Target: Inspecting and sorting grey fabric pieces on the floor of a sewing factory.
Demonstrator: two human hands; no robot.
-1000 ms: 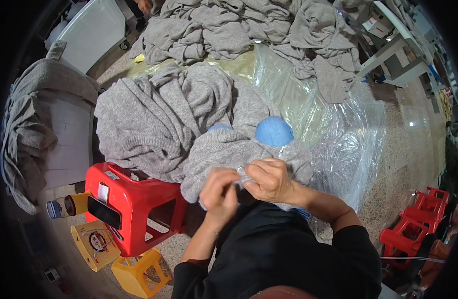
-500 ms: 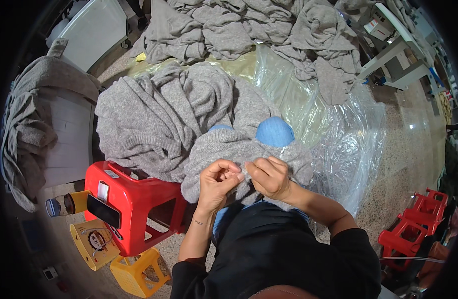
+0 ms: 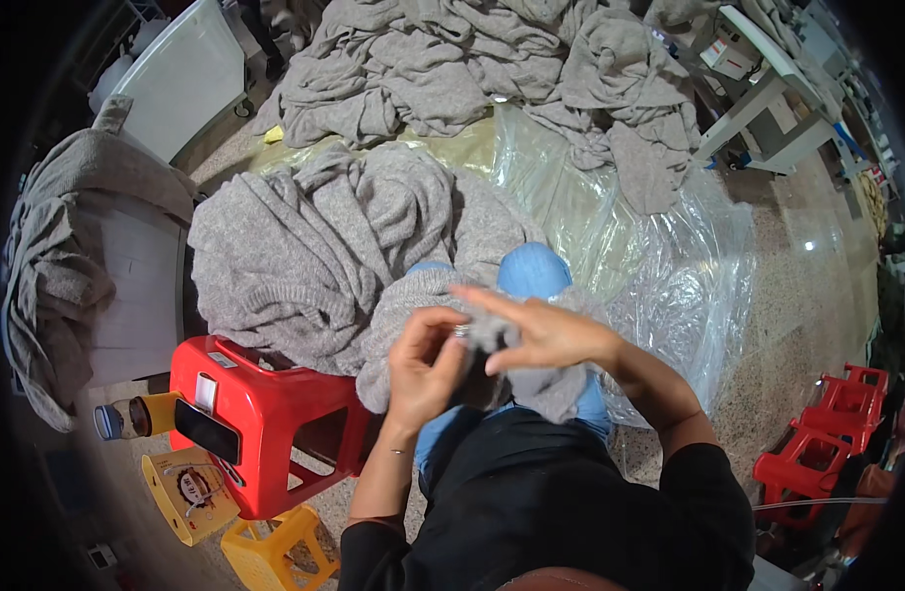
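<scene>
A grey knit garment (image 3: 413, 294) lies across my lap, over blue-clad knees (image 3: 534, 270). My left hand (image 3: 425, 366) is closed in a pinch at a raised, blurred edge of this knit. A small shiny spot shows at its fingertips, too small to name. Just to the right, my right hand (image 3: 556, 333) has its fingers stretched out and its thumb apart, smeared by motion. Bunched knit shows between and behind the two hands.
A heap of grey knitwear (image 3: 304, 246) adjoins my lap at the left, with more piled at the back. Clear plastic sheeting (image 3: 684, 286) covers floor at right. At my left stands a red stool (image 3: 275, 394) bearing a phone (image 3: 207, 430); a yellow stool (image 3: 280, 547) is beside it.
My right hand has gone from closed fingers to stretched ones and turned over the lap. The knit between the hands is lifted and bunched. My left hand remains pinched, slightly lower left.
</scene>
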